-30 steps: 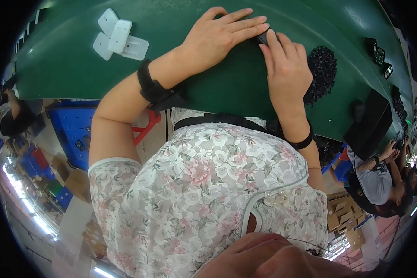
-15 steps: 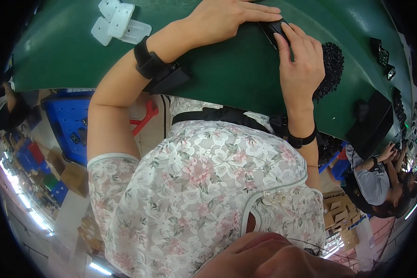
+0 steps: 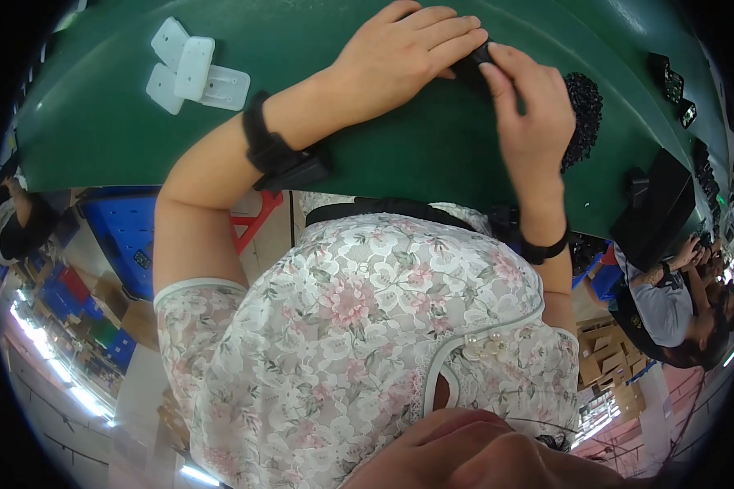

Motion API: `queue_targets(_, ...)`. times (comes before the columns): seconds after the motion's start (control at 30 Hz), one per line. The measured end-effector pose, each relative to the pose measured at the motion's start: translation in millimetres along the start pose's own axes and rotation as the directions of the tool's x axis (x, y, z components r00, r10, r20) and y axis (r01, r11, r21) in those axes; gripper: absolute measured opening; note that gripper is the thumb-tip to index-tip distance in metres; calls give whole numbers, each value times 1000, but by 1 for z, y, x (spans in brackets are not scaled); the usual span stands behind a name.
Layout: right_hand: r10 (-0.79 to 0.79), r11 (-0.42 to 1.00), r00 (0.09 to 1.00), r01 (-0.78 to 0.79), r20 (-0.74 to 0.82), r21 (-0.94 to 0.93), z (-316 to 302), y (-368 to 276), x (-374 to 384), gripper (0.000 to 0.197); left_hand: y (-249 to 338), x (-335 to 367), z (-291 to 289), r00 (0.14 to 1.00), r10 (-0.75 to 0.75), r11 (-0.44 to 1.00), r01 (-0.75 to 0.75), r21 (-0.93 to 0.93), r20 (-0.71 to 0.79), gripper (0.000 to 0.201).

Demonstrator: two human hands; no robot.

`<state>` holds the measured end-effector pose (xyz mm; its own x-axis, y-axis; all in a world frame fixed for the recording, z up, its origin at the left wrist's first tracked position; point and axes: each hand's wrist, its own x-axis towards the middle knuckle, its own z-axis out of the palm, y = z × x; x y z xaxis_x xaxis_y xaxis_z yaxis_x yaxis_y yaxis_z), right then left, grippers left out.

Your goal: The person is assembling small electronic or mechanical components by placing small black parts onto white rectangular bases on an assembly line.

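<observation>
Over the green table [image 3: 383,155], my two hands meet around a small black plastic part [image 3: 470,69]. Most of that part is covered by fingers, so its full shape cannot be made out. My left hand [image 3: 408,59] reaches in from the left, its fingers together and bent over the part. From the other side, my right hand [image 3: 537,102] pinches the part's near-right end between thumb and fingers. Just right of my right hand lies a heap of small black pieces [image 3: 583,118].
Several white plastic plates [image 3: 194,69] overlap at the far left of the table. At the right stand a black box [image 3: 661,212] and more black parts [image 3: 673,85]. A blue crate [image 3: 122,236] and red stool [image 3: 257,220] are below the edge. A co-worker [image 3: 669,310] sits at right.
My left hand has shifted slightly down and left, its fingers now more bent over the black part. The right thumb and fingers have drawn closer together, and less of the part shows.
</observation>
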<state>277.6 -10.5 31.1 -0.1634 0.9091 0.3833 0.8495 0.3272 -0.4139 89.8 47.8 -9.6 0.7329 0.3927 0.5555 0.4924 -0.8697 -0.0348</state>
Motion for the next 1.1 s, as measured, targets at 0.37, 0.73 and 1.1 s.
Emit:
queue_targets(0.37, 303, 744, 936, -350, 180, 570, -24, 8, 4, 37, 11, 32, -16, 749, -498, 186, 585, -790, 437, 32)
queue_targets(0.73, 285, 632, 901, -432, 326, 643, -22, 12, -7, 36, 20, 31, -31, 677, -488, 238, 711, -662, 551, 31)
queue_targets(1.1, 253, 408, 853, -522, 457, 749, -28, 12, -14, 37, 34, 31, -39, 693, -540, 247, 674, -697, 478, 34)
